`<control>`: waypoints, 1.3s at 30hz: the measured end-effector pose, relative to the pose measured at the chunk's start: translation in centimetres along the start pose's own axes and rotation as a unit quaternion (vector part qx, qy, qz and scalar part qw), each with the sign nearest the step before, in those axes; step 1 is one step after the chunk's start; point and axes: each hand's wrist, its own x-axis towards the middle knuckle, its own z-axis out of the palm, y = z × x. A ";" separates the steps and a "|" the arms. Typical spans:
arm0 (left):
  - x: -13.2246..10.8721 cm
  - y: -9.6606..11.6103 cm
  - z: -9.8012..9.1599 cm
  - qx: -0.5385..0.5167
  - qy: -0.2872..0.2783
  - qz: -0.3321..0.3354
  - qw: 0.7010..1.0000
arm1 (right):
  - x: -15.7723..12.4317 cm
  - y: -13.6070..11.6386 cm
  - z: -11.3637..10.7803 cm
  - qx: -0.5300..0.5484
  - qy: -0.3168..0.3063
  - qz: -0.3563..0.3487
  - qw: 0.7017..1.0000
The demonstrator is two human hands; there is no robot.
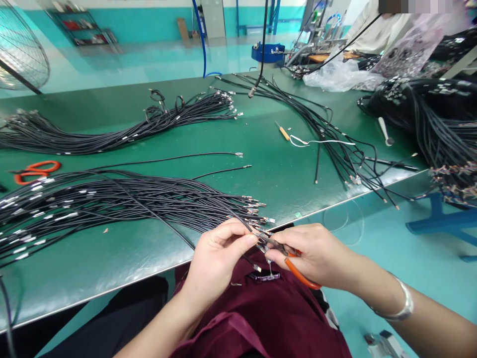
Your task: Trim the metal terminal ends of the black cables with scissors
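Note:
Over my lap, just off the table's front edge, my left hand (225, 256) pinches a black cable (240, 217) close to its end. My right hand (311, 253) is closed on orange-handled scissors (301, 274). Their dark blades meet the cable end at my left fingertips; whether they are cutting or only touching cannot be made out. A small connector end (257, 268) hangs below the hands. Beside them on the table lies a large bundle of black cables (149, 196), its terminal ends towards my hands and several white labels at the left.
A second cable bundle (122, 134) lies farther back on the green table (261, 144). Loose cables (316, 124) spread at the right near a yellow-handled pick (284, 133). Other orange scissors (35, 171) lie left. A large cable heap (428, 114) and a blue stool (436, 219) stand right.

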 end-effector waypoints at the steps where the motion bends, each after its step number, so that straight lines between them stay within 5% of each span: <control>1: 0.0 0.0 0.0 -0.005 -0.002 0.008 1.000 | 0.0 -0.1 0.0 0.007 -0.001 0.004 1.000; 22: -0.2 0.4 0.0 0.012 0.008 0.010 1.000 | 0.2 -0.1 -0.1 -0.002 0.036 -0.021 0.999; 30: -0.5 0.0 -0.1 0.012 0.016 0.021 1.000 | -0.1 0.1 0.4 -0.011 0.005 -0.007 1.000; 39: 0.0 0.3 0.2 -0.025 0.004 0.026 0.999 | 0.3 -0.4 0.1 0.099 0.005 0.033 0.995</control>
